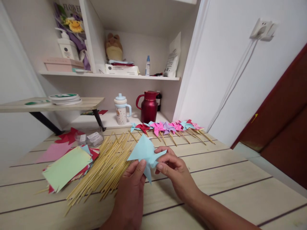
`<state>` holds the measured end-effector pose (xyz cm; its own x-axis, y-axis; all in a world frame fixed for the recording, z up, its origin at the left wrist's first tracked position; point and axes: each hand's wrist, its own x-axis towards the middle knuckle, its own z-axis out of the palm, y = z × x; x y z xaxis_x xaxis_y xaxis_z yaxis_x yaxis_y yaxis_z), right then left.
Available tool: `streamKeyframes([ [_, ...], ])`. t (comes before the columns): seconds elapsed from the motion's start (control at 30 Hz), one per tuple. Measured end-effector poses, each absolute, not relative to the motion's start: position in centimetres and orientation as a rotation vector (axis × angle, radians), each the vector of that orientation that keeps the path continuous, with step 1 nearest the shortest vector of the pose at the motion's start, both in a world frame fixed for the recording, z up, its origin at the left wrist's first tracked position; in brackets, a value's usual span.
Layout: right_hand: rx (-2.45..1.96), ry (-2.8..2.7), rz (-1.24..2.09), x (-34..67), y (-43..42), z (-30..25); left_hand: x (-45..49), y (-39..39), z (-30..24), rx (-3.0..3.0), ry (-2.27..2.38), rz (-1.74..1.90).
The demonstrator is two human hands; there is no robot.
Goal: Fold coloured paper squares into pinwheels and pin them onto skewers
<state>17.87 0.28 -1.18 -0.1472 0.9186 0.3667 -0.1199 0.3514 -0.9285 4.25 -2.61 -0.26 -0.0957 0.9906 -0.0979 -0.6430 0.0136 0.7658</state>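
A light blue paper pinwheel, partly folded, is held above the table between my two hands. My left hand is closed on its lower left part, thumb on top. My right hand pinches the folded blades on its right side. Just left of my hands lies a spread of thin wooden sticks. Beyond them is a row of finished pinwheels on sticks, in pink, purple, red and blue. A stack of cut paper sheets, pale green on top, rests at the left.
Small clear plastic boxes and red paper pieces sit at the back left, near a small raised stand. A cup with a handle and a red thermos jug stand behind the table.
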Motion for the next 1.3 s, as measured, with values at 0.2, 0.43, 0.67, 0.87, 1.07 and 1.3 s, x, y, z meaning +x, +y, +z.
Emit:
streamKeyframes([
  [0.2,-0.82,-1.41,1.107,17.7,0.4,-1.0,4.2,-2.6,-0.2,0.601,0.788,1.53],
  [0.43,-0.863,-1.347,1.119,17.6,0.5,-1.4,4.2,-2.9,-0.7,0.649,0.894,1.486],
  [0.67,-0.808,-1.378,1.051,17.6,0.4,-1.3,4.1,-3.1,-1.2,0.814,0.946,1.464],
  [0.87,-0.794,-1.358,1.075,17.5,0.5,-1.3,4.2,-3.3,-1.2,0.831,0.979,1.479],
  [1.07,-0.807,-1.388,1.044,17.5,0.4,-1.5,4.3,-3.2,-1.4,0.761,0.928,1.461],
  [1.3,-0.861,-1.45,0.975,17.8,0.3,-1.9,3.9,-3.0,-1.2,0.778,1.037,1.426],
])
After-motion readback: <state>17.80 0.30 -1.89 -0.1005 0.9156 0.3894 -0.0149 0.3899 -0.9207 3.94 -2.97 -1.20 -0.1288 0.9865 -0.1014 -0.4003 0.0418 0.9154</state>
